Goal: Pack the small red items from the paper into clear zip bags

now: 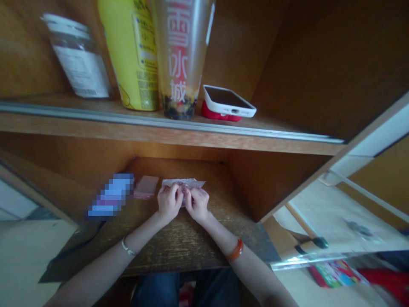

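right now the left hand (169, 204) and the right hand (197, 204) sit close together near the far end of a wooden tabletop (150, 251), both grips closed, their fingertips (177, 192) pinching a crumpled pale pink-and-white sheet (182, 183). whether it is paper or a thin wrapper is hard to tell. the sheet stays between the two hands and sticks out past them on the far side. just left of it lies a flat pale pink packet (146, 186), apart from the hands, and further left sits a blue object (110, 195), too blurred to make out. a silver bangle (128, 247) circles the left wrist and an orange bracelet (235, 250) the right. above, on a wooden shelf (64, 108) with a metal edge, stand a labelled jar (78, 57), a yellow bottle (132, 55), a clear cup (180, 55) with red characters and dark dregs, and a white phone (228, 101) propped on a red stand (217, 114).
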`<action>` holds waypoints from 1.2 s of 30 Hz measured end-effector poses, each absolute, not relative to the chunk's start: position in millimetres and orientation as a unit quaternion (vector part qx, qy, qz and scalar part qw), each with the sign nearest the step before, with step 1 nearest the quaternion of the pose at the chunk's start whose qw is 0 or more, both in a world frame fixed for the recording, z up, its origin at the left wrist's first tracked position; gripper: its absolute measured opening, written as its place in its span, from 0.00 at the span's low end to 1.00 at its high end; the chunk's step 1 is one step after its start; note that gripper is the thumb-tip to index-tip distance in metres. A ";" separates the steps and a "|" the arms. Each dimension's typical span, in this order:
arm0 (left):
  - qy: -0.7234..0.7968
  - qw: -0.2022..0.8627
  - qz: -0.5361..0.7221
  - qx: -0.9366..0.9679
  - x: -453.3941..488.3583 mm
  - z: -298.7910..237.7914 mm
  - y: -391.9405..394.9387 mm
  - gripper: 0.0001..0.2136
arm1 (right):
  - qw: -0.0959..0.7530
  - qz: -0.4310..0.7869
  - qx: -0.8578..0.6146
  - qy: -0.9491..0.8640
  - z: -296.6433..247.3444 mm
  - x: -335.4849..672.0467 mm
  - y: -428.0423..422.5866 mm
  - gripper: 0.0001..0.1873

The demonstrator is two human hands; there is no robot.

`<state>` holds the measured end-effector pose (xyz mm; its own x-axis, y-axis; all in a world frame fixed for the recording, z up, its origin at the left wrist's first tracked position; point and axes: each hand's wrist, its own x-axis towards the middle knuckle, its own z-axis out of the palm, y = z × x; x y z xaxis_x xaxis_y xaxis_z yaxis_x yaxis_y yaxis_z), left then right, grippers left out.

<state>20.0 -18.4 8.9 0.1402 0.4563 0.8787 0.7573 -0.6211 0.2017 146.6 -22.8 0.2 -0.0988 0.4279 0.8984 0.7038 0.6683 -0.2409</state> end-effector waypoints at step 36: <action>-0.442 0.125 -0.399 -0.794 15.8 -5.5 -7.4 0.18 | 0.573 0.345 -0.423 -0.611 -1.1 139.1 -8.2 0.20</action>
